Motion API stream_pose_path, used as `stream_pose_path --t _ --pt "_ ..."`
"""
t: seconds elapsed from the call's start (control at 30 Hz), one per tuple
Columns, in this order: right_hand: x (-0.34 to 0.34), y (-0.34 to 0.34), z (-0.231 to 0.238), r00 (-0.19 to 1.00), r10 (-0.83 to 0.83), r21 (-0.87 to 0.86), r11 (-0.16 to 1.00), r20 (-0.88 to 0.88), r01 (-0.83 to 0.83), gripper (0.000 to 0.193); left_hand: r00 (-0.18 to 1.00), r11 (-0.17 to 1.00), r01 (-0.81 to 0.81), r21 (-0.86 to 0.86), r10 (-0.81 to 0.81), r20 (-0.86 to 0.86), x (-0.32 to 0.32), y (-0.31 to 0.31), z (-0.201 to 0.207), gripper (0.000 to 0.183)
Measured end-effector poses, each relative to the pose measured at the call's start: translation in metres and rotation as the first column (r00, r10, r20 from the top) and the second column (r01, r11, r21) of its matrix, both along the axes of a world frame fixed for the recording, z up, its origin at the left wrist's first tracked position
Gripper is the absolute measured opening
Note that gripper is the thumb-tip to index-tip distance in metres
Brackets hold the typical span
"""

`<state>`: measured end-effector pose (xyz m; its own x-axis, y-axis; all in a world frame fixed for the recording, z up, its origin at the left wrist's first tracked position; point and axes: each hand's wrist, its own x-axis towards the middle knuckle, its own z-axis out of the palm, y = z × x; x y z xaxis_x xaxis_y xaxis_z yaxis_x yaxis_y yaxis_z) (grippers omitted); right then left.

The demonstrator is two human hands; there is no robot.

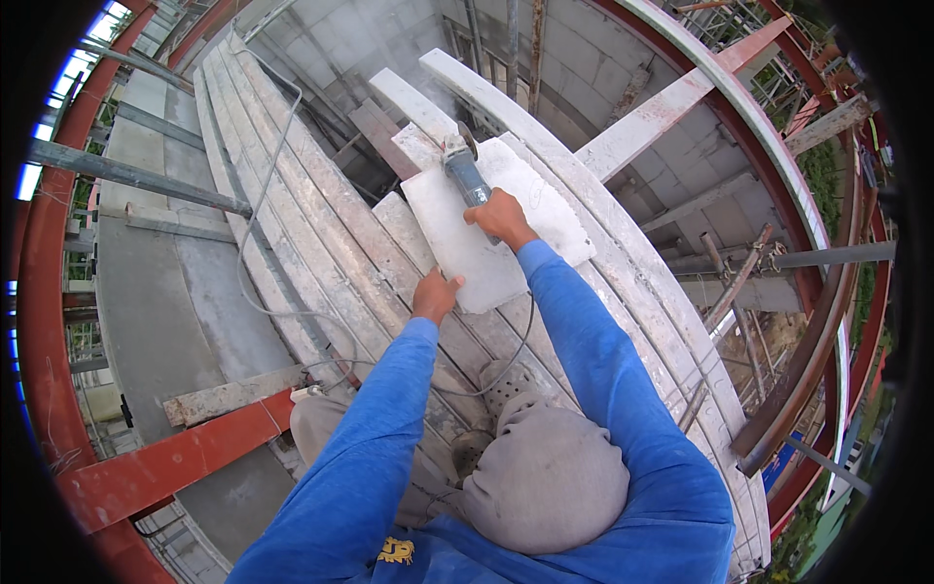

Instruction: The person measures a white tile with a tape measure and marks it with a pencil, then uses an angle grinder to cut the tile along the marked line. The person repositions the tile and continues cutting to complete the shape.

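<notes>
Building site: the space is backed by grey block walls (657,127) and framed by red steel.
Red beam (185,457): set at the lower left, apparently as part of the frame.
Grey cable (268,195): left slack across the planks, probably so that reach is not limited.
Long pale planks (321,243): laid side by side, seemingly as a standing and working surface.
Left hand (437,295): placed at the slab's near left edge, likely to steady it; fingers loosely bent, but whether the edge is pinched cannot be told.
White slab (482,263): rested flat on the planks, between and beyond the forearms.
Angle grinder (467,178): held over the slab's far part, disc pointed away, presumably for safety; disc contact cannot be confirmed.
Right hand (502,216): fingers closed around the grinder's body, apparently for control.
Rusty pipes (744,277): crossed at the right, beyond the planks.
</notes>
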<state>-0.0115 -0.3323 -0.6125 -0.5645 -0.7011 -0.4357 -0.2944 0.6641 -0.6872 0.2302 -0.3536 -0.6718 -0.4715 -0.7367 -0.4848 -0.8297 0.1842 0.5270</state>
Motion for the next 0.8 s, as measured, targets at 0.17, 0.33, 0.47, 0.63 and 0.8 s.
stream_pose_path --t 0.17,0.33,0.47,0.63,0.8 --pt "0.005 0.0027 0.0029 1.0 0.005 0.005 1.0 0.001 -0.005 0.076 1.0 1.0 0.0 -0.014 0.0 0.0 0.0046 -0.0013 -0.001 0.064" --pt "0.0032 0.0049 0.0007 1.0 0.002 0.002 1.0 -0.018 -0.002 0.075 1.0 1.0 0.01 -0.022 -0.009 0.017 0.0015 0.0009 0.0018 0.065" --pt "0.0031 0.0021 0.0033 1.0 0.013 -0.003 1.0 0.004 -0.013 0.073 0.999 0.999 0.022 -0.05 -0.021 0.026 0.0037 -0.0003 0.002 0.066" --pt "0.0003 0.0028 0.0042 0.999 0.019 0.0 1.0 0.037 -0.019 0.073 1.0 1.0 0.01 -0.027 -0.009 0.03 0.0019 0.0004 0.0047 0.065" --pt "0.0019 0.0074 0.0026 1.0 0.011 0.002 1.0 -0.001 -0.011 0.074 0.999 1.0 0.007 -0.014 -0.006 0.036 0.0007 0.0014 0.0055 0.064"
